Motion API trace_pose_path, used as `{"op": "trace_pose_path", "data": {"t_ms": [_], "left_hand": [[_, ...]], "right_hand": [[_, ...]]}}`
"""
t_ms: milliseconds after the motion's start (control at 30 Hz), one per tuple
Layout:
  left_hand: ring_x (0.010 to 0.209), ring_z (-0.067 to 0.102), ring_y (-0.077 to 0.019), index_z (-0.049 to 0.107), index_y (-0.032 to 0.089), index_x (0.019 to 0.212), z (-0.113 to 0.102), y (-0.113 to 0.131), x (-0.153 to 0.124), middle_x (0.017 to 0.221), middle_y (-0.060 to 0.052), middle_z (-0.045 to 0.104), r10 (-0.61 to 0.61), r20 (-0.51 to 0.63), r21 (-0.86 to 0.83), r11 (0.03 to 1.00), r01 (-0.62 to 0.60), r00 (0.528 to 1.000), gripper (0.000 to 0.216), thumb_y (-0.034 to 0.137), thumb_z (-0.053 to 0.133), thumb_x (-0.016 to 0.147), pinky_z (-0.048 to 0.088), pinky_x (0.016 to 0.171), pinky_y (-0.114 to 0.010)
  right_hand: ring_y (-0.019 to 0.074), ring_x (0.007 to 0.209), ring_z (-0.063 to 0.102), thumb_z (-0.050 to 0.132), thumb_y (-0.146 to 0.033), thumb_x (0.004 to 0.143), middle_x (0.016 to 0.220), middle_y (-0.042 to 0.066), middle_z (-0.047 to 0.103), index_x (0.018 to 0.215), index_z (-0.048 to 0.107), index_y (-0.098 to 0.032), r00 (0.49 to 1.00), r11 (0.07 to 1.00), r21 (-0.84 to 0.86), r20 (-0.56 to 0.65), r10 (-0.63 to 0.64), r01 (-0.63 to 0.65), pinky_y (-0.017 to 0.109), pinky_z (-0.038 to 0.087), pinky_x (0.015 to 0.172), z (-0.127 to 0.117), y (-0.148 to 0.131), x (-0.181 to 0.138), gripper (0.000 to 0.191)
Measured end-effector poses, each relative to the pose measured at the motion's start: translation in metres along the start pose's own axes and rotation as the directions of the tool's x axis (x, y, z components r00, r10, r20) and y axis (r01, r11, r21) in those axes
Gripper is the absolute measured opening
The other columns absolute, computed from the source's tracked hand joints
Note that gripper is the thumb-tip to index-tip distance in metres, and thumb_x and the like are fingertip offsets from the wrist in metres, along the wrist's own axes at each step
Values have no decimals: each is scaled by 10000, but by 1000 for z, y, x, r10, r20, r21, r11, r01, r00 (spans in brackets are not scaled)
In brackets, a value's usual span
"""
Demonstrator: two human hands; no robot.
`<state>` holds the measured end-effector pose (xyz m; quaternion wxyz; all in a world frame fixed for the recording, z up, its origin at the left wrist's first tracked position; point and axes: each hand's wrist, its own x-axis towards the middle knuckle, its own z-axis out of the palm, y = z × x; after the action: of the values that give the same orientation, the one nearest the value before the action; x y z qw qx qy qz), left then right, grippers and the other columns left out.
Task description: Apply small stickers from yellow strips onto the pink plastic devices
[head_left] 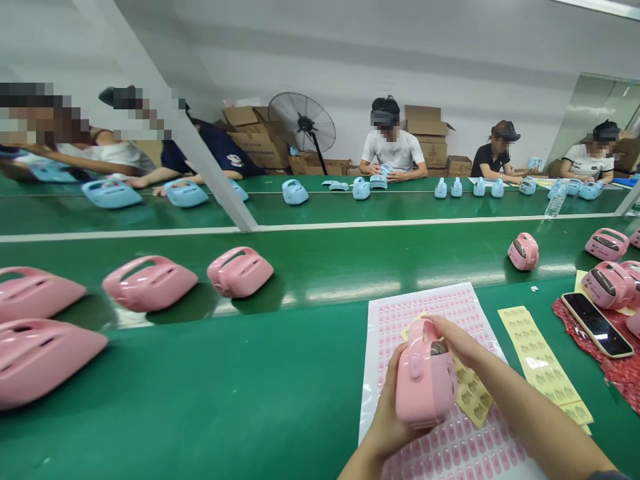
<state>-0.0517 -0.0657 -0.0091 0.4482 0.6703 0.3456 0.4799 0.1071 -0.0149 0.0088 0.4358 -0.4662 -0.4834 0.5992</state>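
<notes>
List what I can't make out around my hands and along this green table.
All in the head view:
Your right hand: most fingertips hidden by the pink plastic case with a looped handle.
White rectangular sheet of pink oval stickers: partly covered by the case; lower end cut off by the bottom edge.
Nearest pink plastic shell at far left: one end cut off by the left edge.
Yellow sticker strip at right: motifs too small to identify.

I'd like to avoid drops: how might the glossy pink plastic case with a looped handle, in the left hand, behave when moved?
The glossy pink plastic case is probably stiff: no denting shows beside the left hand. Bright reflections suggest it may be slightly slippery. Its boxy shape makes rolling seem unlikely.
</notes>
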Motion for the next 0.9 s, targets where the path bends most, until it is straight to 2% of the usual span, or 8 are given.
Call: {"op": "trace_pose_path", "data": {"t_ms": [100, 200, 300, 367, 533, 733, 833, 900], "left_hand": [[1110, 469, -365, 234, 234, 1306, 2, -4, -1, 1225, -137, 495, -148, -31, -109, 984, 144, 989, 1014, 528, 746, 482, 429, 897, -487], [1109, 491, -321, 209, 220, 1324, 5, -16, 5, 1227, -137, 503, -253, -87, -129, 962, 241, 964, 831, 522, 620, 668, 443, 889, -451], [1176, 437, -285, 315, 237, 1287, 7, -28, 8, 1268, -113, 485, -208, -93, 58, 975, 214, 974, 572, 443, 501, 787, 403, 935, -452], [1166, 445, -297, 473, 249, 1184, 7, -34, 9, 1217, -94, 538, -136, 4, 276, 952, 129, 991, 436, 398, 518, 776, 383, 946, -491], [1093, 513, -305, 630, 273, 973, 5, -32, 11, 1057, -68, 643, -41, 233, 498, 863, -83, 972, 239, 300, 512, 767, 419, 916, -507], [1075, 528, -298, 635, 258, 906, 7, -21, 16, 986, -72, 662, -57, 236, 529, 845, -80, 970, 202, 269, 472, 786, 447, 881, -494], [1080, 526, -291, 639, 261, 903, 8, -19, 16, 966, -60, 669, -51, 245, 522, 848, -88, 968, 204, 249, 472, 789, 412, 919, -510], [1082, 528, -284, 642, 260, 912, 9, -19, 15, 978, -57, 669, -44, 250, 520, 848, -96, 967, 209, 238, 476, 787, 386, 945, -512]], "right_hand": [[117, 541, 510, 573, -455, 680, 658, 8, 590, 777, 603, -162, 997, 999, 48, 78, 18, -22, 226, 382, 484, -9, -7, 1, 309], [90, 443, 416, 585, -380, 643, 535, -42, 492, 652, 530, -174, 968, 989, -90, -209, -137, 120, 208, 314, 419, -20, -29, 11, 213], [114, 520, 460, 553, -326, 638, 617, -26, 533, 711, 533, -183, 788, 887, -387, -448, -421, 253, 227, 364, 479, -44, -56, 37, 163], [127, 580, 488, 522, -305, 642, 676, -14, 555, 730, 529, -185, 614, 805, -568, -576, -539, 173, 241, 397, 553, -67, -69, 59, 148], [185, 750, 500, 474, -264, 647, 803, 45, 544, 751, 506, -180, 458, 789, -615, -701, -546, -1, 300, 386, 696, -125, -67, 98, 137], [229, 776, 491, 472, -277, 672, 859, 98, 496, 870, 534, -137, 425, 777, -614, -745, -514, -137, 366, 376, 737, -167, -41, 88, 250], [271, 929, 462, 464, -268, 706, 1026, 161, 449, 1048, 505, -103, 448, 722, -682, -685, -574, -118, 421, 339, 833, -160, -33, 77, 383], [283, 1001, 432, 457, -249, 726, 1062, 157, 456, 1071, 524, -120, 521, 654, -754, -582, -624, -60, 446, 314, 879, -137, -25, 68, 374]]}}
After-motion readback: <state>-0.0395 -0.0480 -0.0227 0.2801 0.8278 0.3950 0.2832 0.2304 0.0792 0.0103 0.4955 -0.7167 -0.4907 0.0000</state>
